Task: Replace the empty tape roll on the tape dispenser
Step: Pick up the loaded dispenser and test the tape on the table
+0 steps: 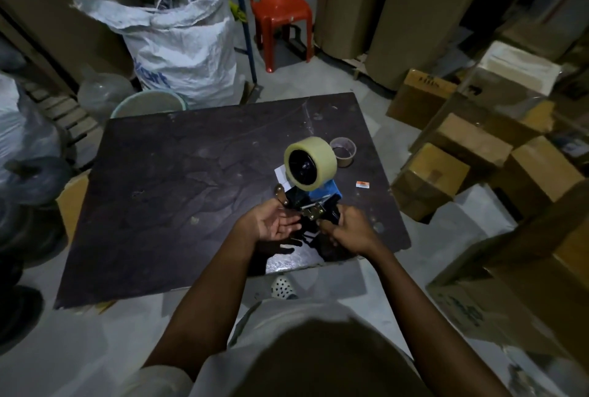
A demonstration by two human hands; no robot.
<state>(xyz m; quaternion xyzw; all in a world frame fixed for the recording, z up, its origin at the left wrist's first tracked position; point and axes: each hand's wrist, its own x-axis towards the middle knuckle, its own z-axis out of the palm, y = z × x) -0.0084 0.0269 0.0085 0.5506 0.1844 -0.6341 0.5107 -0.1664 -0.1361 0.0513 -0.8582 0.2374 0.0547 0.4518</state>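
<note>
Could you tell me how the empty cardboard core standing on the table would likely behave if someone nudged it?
The empty core is only a thin cardboard ring, so it is probably very light and would slide easily on the dark table. It stands on its flat end, so it shouldn't roll unless tipped. Its thin wall would likely dent under a hard squeeze.

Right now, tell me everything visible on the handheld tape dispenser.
The handheld tape dispenser with a blue body and black frame is held over the dark tabletop, near its right front corner. A full roll of pale yellowish clear tape sits on its black hub, open face toward the camera. Brass-coloured metal parts show at the front end. The right hand grips the black handle; the left hand, palm up, touches the front end. Tape threading cannot be made out.
</note>
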